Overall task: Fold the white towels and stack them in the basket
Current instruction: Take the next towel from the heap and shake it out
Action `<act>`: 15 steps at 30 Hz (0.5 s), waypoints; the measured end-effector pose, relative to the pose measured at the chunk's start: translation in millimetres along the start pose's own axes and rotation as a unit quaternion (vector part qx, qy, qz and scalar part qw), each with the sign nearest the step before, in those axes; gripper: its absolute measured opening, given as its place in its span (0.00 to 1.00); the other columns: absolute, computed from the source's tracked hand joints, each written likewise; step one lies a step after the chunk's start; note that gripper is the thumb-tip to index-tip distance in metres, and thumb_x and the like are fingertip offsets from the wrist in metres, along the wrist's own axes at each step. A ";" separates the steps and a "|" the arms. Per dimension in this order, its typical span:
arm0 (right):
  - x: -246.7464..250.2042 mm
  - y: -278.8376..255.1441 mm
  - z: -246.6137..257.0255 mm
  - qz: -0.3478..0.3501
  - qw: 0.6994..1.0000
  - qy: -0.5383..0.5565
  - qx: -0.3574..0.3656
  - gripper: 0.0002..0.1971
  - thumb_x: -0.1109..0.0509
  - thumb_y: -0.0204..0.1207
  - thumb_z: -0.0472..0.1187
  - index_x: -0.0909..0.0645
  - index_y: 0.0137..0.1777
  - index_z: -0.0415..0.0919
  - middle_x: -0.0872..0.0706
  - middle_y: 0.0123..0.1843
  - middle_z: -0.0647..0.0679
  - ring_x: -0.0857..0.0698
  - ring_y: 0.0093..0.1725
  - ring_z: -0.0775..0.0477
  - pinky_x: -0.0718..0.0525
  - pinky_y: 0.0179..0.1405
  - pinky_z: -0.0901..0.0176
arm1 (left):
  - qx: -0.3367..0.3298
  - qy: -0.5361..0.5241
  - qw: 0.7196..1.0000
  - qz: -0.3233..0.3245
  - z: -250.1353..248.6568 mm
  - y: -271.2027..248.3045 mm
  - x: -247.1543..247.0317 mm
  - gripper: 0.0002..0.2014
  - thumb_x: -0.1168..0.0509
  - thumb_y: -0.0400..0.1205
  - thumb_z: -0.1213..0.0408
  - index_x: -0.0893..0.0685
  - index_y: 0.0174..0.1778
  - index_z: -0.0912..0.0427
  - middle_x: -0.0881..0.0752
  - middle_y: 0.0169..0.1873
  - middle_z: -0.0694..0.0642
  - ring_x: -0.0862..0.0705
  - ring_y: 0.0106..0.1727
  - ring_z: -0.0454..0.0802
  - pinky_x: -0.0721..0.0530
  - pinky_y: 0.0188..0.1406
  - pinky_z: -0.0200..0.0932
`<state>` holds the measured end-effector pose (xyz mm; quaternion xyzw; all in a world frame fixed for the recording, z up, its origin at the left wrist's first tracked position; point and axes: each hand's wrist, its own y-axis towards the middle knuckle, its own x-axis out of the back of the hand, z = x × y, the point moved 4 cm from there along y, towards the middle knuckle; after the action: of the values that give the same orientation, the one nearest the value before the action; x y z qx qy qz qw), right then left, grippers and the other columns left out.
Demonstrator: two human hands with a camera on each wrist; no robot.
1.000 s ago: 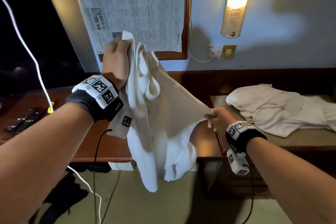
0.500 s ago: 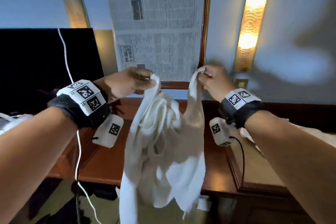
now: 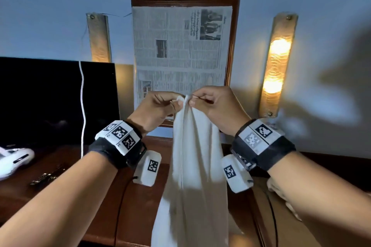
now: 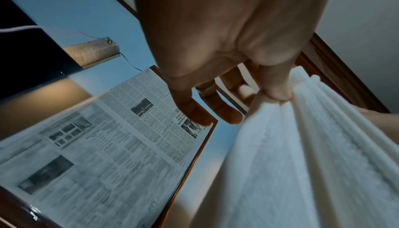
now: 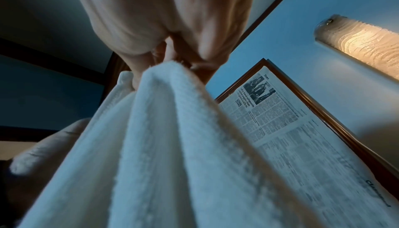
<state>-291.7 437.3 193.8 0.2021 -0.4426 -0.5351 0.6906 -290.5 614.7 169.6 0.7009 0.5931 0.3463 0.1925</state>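
Above the far edge of the wooden surface (image 3: pixel 138 206), my left hand (image 3: pixel 158 109) and right hand (image 3: pixel 215 106) each pinch a top corner of the white towel (image 3: pixel 195 166), corners together so it hangs doubled lengthwise, ready for folding; basket unseen.

Head view: looks forward from above both forearms, facing the wall with the framed newspaper (image 3: pixel 181 50). Both wrist views: close under each palm, tilted upward along the fingers. All three share the newspaper and the hanging white towel (image 3: pixel 197 166).
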 end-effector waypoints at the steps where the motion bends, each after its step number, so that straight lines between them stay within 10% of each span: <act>1: 1.7 0.8 -1.0 -0.002 1.000 -0.001 0.001 0.02 0.24 0.76 0.31 0.10 0.45 0.35 0.08 0.43 0.41 0.11 0.46 0.38 0.15 0.49 0.49 | -0.005 -0.018 1.000 -0.012 1.5 0.9 -2.2 0.07 0.31 0.81 0.66 0.07 0.48 0.58 0.10 0.49 0.71 0.15 0.51 0.59 0.16 0.56 0.55; 8: 16.1 -0.3 -4.0 0.015 1.000 -0.010 0.007 0.03 0.24 0.77 0.36 0.09 0.45 0.45 0.08 0.42 0.54 0.10 0.44 0.55 0.13 0.52 0.58 | -0.004 -0.097 0.995 -0.035 15.0 8.6 -13.4 0.12 0.24 0.76 0.65 0.11 0.49 0.70 0.14 0.51 0.79 0.18 0.52 0.64 0.15 0.55 0.49; 15: 13.8 -5.9 -9.7 0.026 1.000 0.014 0.008 0.02 0.24 0.77 0.35 0.11 0.46 0.37 0.08 0.43 0.50 0.11 0.45 0.54 0.15 0.51 0.61 | 0.016 -0.143 0.989 0.019 19.6 7.0 -27.1 0.09 0.21 0.71 0.52 0.06 0.42 0.52 0.08 0.41 0.52 0.11 0.44 0.48 0.14 0.51 0.43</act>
<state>-286.5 420.7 189.7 0.2035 -0.4420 -0.5104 0.7091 -273.2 589.7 154.0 0.7574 0.5513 0.2371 0.2574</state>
